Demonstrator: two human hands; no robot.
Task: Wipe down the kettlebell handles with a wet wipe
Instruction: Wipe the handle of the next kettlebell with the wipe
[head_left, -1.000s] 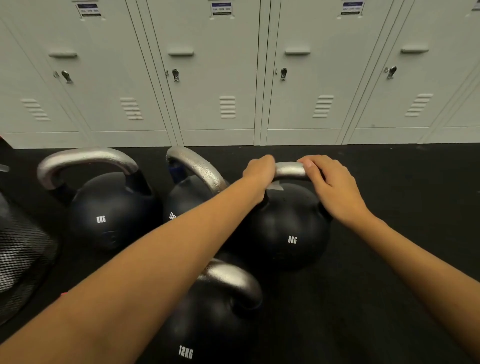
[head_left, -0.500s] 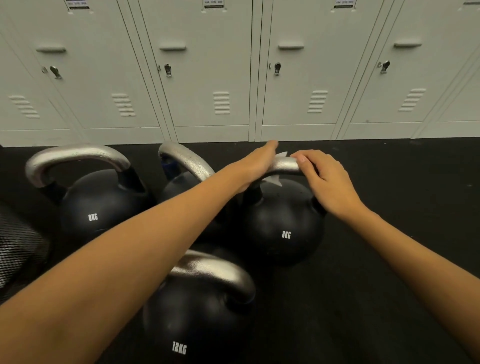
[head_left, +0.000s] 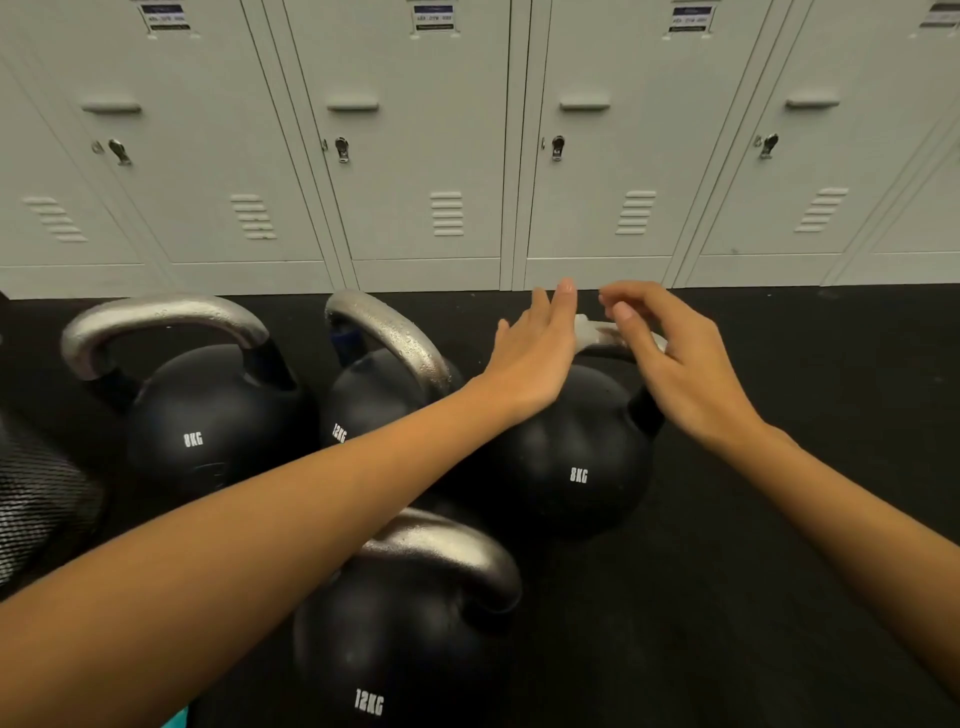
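Observation:
Several black kettlebells with silver handles stand on the floor. My hands are at the right 8KG kettlebell (head_left: 571, 457). A white wet wipe (head_left: 592, 331) lies draped over its handle. My left hand (head_left: 535, 358) is flat and open over the handle's left end, fingers stretched forward. My right hand (head_left: 675, 358) hovers over the right part, fingers bent, thumb just above the wipe; whether it grips the wipe is unclear. The other 8KG kettlebell (head_left: 192, 415) is at the left, one 12KG kettlebell (head_left: 374, 400) behind my left arm, another 12KG kettlebell (head_left: 395, 649) nearest me.
A row of pale grey lockers (head_left: 415, 156) stands close behind the kettlebells. The floor (head_left: 779, 519) is black rubber matting. A dark mesh object (head_left: 36, 509) sits at the left edge.
My left hand has opened and lifted off the wipe and handle. My right hand has let go of the handle and risen above it. The wipe stays on the handle.

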